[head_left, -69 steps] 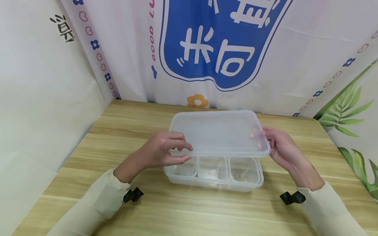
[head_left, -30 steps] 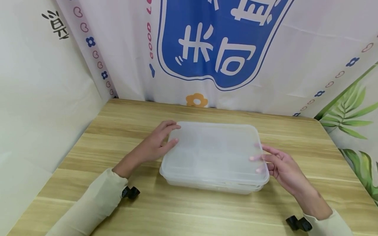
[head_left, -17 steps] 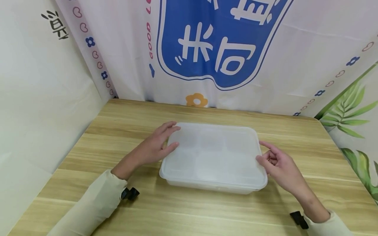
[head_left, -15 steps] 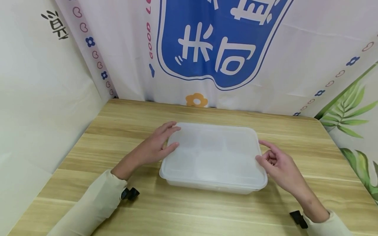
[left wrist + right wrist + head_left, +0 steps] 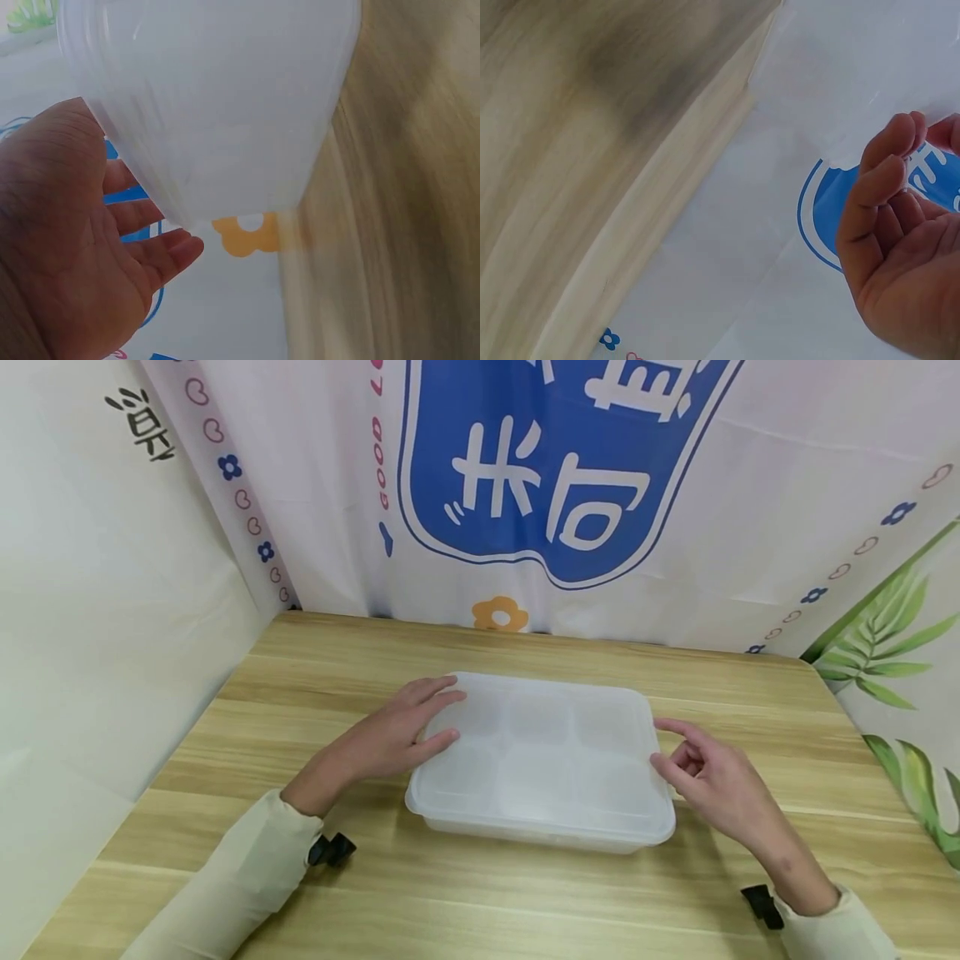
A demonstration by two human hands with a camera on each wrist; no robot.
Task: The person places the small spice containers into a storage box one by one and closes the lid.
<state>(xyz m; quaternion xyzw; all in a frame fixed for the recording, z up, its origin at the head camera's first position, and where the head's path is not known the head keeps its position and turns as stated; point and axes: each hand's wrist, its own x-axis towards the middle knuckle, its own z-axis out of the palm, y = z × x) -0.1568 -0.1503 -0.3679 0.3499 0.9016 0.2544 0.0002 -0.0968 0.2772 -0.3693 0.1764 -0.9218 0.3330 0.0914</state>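
Observation:
A translucent plastic lid (image 5: 536, 777) covers a rectangular plastic food container (image 5: 525, 835) on the table, and the outlines of several compartments show through it. My left hand (image 5: 393, 731) rests at the lid's left side, fingers spread loosely with fingertips and thumb over the edge. In the left wrist view, that hand (image 5: 82, 232) lies alongside the container wall. My right hand (image 5: 720, 785) holds the lid's right edge between thumb and fingers, the index finger stretched toward the back. Curled fingers of the right hand (image 5: 900, 225) show close by the lid in the right wrist view.
The wooden table (image 5: 480, 910) extends around the container. A white printed cloth (image 5: 330, 527) with a blue emblem hangs along the back edge, and a pale sheet (image 5: 90, 610) stands at the left. Black clips (image 5: 330, 850) sit at both sleeve cuffs.
The lid, earlier raised and tilted over the open container, has come down onto it. My left hand has moved to the lid's left edge; my right hand has lowered with the lid.

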